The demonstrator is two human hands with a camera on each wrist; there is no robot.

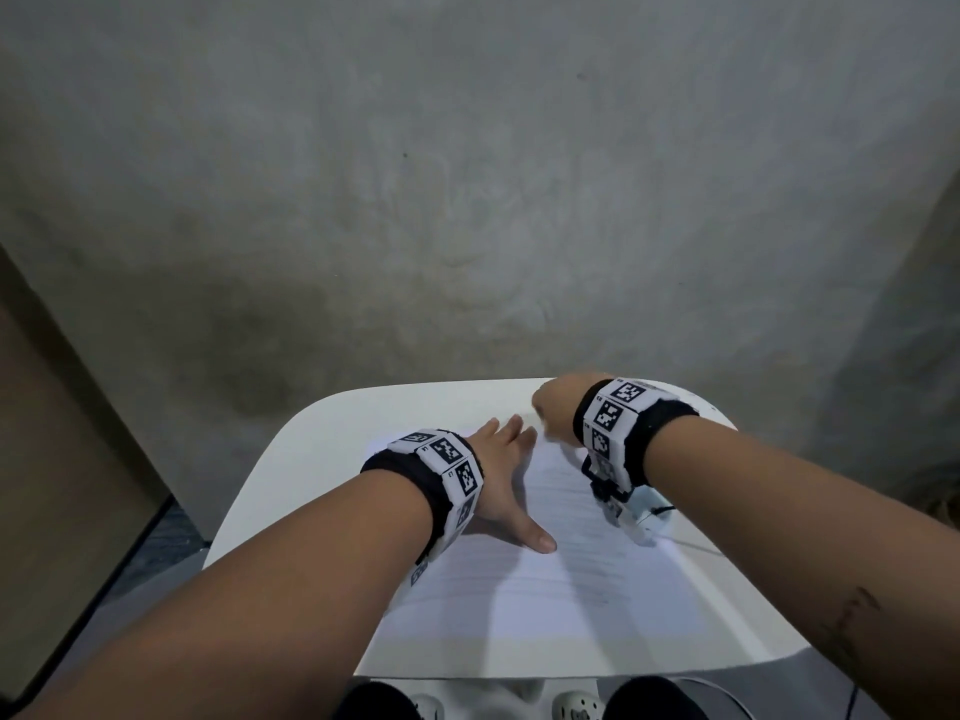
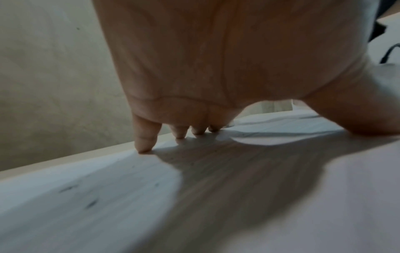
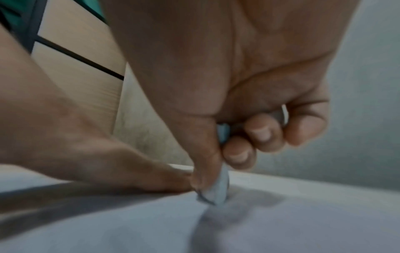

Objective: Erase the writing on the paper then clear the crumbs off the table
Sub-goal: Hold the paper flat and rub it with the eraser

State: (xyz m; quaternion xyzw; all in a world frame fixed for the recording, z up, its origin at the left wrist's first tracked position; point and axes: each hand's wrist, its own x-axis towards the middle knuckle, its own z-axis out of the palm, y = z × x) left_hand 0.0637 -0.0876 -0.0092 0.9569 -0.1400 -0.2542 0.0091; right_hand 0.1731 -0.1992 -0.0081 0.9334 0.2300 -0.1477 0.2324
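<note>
- The paper point(image 1: 519, 605) lay flat on the white bench point(image 1: 291, 459), faint pencil lines across it.
- The left hand point(image 1: 498, 491) pressed on the paper, its grip apart, fingers point(image 2: 143, 137) straight and fingertips touching the sheet.
- The right hand point(image 1: 558, 407) had its grip clamped on a pale eraser point(image 3: 218, 191), whose tip touched the paper near the far edge.
- Small dark crumbs point(image 2: 90, 203) lay on the sheet.
</note>
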